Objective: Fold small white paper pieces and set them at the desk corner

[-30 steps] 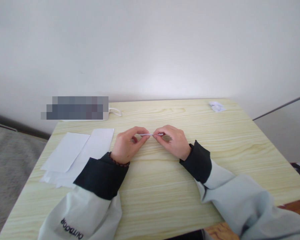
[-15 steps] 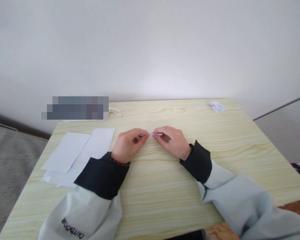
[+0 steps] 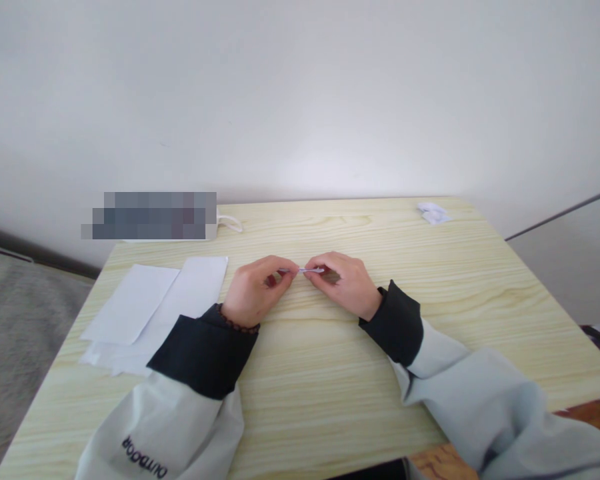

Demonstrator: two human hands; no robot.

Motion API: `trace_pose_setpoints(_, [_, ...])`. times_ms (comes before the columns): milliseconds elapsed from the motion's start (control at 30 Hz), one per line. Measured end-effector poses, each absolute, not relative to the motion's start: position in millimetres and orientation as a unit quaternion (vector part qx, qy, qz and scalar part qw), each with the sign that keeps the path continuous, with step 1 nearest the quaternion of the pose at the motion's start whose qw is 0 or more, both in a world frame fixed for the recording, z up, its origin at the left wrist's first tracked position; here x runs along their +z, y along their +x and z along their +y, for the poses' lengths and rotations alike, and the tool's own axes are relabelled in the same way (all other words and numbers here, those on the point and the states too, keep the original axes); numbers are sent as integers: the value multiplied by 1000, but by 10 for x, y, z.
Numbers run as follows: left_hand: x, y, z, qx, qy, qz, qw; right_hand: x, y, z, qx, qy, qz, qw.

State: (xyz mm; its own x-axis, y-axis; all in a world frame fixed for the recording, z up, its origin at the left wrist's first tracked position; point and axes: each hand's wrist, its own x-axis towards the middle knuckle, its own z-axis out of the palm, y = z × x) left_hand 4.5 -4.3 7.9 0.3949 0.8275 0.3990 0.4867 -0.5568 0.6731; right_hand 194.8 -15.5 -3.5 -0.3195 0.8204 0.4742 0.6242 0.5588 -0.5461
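Between my two hands is a small piece of folded white paper, seen nearly edge-on above the table. My left hand pinches its left end between thumb and fingers. On the other end, my right hand is closed in a matching pinch. The fingertips of both hands are close together, with only a thin strip of paper showing in the gap. Most of the paper is hidden by the fingers, so its full shape cannot be made out.
White paper sheets lie overlapping at the left of the wood-grain table. A small folded paper piece rests at the far right. Back left stands a blurred-out object with a white loop beside it. A wall rises behind.
Both hands hold almost the same pose; the paper between them has shifted or tilted very slightly. Nothing else has visibly moved.
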Motion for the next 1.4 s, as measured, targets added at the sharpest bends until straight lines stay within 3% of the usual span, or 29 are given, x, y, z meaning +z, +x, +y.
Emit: trace_pose_setpoints(1400, [48, 35, -30, 380, 795, 411, 235, -5, 1932, -174, 145, -446, -805, 365])
